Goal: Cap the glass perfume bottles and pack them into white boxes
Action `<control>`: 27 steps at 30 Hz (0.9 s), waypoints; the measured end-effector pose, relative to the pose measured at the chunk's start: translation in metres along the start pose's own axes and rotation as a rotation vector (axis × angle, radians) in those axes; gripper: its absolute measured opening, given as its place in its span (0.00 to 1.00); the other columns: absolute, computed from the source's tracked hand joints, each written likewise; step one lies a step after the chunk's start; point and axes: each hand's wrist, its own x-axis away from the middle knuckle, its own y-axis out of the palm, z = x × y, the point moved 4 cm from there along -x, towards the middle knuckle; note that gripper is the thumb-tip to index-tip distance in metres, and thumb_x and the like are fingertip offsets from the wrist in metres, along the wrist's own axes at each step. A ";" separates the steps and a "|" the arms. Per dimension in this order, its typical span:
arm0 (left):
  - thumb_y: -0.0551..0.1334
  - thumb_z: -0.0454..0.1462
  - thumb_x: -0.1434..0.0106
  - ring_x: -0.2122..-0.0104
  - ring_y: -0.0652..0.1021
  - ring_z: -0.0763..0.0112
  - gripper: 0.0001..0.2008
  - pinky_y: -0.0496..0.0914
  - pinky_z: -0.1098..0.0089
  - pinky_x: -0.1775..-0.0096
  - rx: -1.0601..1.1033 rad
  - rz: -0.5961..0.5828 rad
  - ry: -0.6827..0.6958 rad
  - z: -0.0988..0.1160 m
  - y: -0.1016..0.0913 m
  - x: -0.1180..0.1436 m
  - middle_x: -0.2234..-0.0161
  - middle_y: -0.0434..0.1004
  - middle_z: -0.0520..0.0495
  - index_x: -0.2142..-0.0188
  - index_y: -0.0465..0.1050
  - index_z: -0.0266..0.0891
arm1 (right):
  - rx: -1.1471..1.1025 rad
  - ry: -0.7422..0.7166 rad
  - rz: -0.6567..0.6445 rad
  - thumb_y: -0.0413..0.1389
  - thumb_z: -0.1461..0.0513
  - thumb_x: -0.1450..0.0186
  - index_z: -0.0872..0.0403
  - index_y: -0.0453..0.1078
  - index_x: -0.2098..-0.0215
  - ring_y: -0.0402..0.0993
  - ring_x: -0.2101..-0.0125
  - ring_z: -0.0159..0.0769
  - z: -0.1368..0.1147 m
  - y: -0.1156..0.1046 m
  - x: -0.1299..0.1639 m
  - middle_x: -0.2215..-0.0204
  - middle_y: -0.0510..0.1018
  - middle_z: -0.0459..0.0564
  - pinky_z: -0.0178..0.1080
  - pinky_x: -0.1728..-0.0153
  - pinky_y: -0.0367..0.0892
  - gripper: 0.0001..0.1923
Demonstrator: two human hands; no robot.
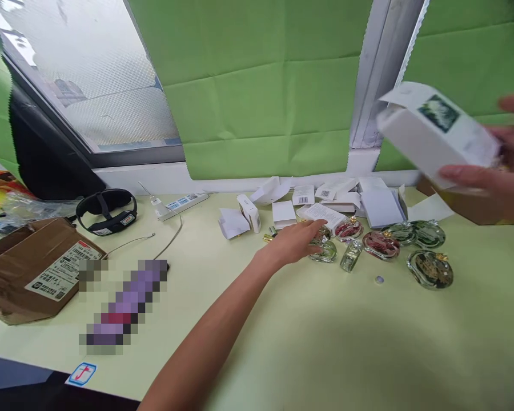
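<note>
My left hand reaches over the table among small glass items, its thumb and fingers apart. Its fingertips are at a round, flat green glass bottle; whether they touch it I cannot tell. At the upper right, my right hand, partly out of view and blurred, grips a white cardboard box with a dark green picture and a raised end flap. Red glass bottles, a green one and a dark one lie right of my left hand. Near them is a small rectangular clear bottle.
White boxes and papers line the windowsill side. A small round disc lies nearer. Leftward are a power strip, a black head strap, an open brown carton and a pixelated purple object. Green cloth covers the window.
</note>
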 end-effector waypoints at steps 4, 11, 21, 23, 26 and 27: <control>0.56 0.47 0.32 0.48 0.75 0.53 0.24 0.69 0.55 0.48 0.316 0.223 -0.035 -0.004 -0.001 0.027 0.48 0.75 0.40 0.40 0.63 0.42 | -0.347 -0.082 -0.423 0.70 0.55 0.46 0.33 0.48 0.31 0.69 0.42 0.49 -0.042 0.094 0.058 0.33 0.59 0.50 0.45 0.53 0.75 0.52; 0.44 0.62 0.34 0.49 0.77 0.54 0.35 0.70 0.56 0.48 1.416 0.659 -0.266 -0.042 0.030 0.077 0.51 0.78 0.43 0.43 0.67 0.42 | -0.307 0.073 -0.701 0.66 0.50 0.42 0.34 0.42 0.31 0.51 0.32 0.50 -0.006 0.180 0.157 0.30 0.53 0.48 0.57 0.35 0.54 0.50; 0.63 0.61 0.44 0.50 0.77 0.50 0.40 0.70 0.55 0.50 1.798 0.570 -0.083 -0.034 0.046 0.073 0.48 0.76 0.41 0.39 0.63 0.43 | -0.419 0.325 -0.856 0.66 0.49 0.43 0.41 0.43 0.31 0.57 0.36 0.46 0.012 0.194 0.176 0.33 0.57 0.52 0.50 0.38 0.59 0.50; 0.69 0.54 0.46 0.51 0.78 0.51 0.41 0.70 0.54 0.49 1.780 0.529 -0.051 -0.032 0.049 0.072 0.49 0.76 0.42 0.38 0.59 0.45 | -0.482 0.365 -0.882 0.67 0.49 0.43 0.42 0.43 0.31 0.57 0.36 0.45 0.014 0.196 0.178 0.32 0.56 0.53 0.49 0.38 0.59 0.51; 0.69 0.49 0.45 0.52 0.78 0.52 0.39 0.70 0.53 0.49 1.784 0.479 -0.070 -0.034 0.050 0.072 0.52 0.78 0.41 0.37 0.58 0.44 | -0.635 0.368 -0.929 0.66 0.51 0.42 0.40 0.43 0.31 0.56 0.35 0.44 0.016 0.198 0.179 0.31 0.53 0.52 0.47 0.38 0.59 0.50; 0.68 0.50 0.43 0.52 0.79 0.51 0.37 0.70 0.53 0.49 1.800 0.481 -0.080 -0.035 0.050 0.072 0.53 0.78 0.40 0.38 0.59 0.42 | -0.684 0.358 -0.947 0.65 0.51 0.40 0.38 0.43 0.31 0.56 0.35 0.44 0.017 0.198 0.178 0.31 0.53 0.51 0.47 0.39 0.59 0.48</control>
